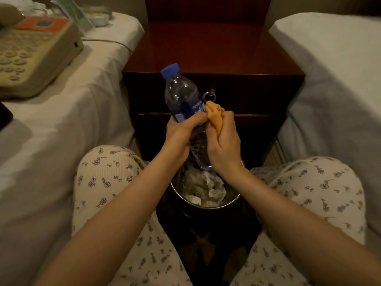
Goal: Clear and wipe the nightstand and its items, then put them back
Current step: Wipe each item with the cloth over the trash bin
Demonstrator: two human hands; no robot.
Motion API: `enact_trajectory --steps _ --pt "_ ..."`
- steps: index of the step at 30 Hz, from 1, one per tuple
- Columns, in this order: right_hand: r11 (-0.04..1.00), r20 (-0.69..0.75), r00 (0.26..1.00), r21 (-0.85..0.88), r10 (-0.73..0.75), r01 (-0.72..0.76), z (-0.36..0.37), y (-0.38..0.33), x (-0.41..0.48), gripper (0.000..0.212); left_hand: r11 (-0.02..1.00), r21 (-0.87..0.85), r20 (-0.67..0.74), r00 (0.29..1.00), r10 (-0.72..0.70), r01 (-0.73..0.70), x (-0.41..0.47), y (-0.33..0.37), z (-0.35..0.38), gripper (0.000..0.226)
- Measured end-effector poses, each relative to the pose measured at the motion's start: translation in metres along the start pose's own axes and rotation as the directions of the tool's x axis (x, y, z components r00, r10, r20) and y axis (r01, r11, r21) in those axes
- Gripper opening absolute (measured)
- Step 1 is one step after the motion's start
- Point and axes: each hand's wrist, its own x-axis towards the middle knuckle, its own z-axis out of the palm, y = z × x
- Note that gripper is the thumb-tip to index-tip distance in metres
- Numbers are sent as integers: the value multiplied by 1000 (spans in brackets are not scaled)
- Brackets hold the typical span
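Observation:
A clear plastic water bottle (181,98) with a blue cap and blue label tilts in front of the dark wooden nightstand (214,52). My left hand (179,133) grips the bottle around its middle. My right hand (224,139) holds a bunched orange cloth (215,115) against the bottle's right side. The bottle's lower end hangs over a waste bin. Nothing stands on the nightstand's top.
A metal waste bin (206,205) full of crumpled paper sits on the floor between my knees. On the left bed lie a beige telephone (35,54), its cord, a green leaflet (74,13) and a white object. A white bed (334,79) flanks the right.

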Motion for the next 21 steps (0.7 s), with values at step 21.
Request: enact_trajectory --steps 21 --pt "448 659 510 281 552 -849 -23 8 37 30 989 104 357 932 57 -101 -7 11 -7 49"
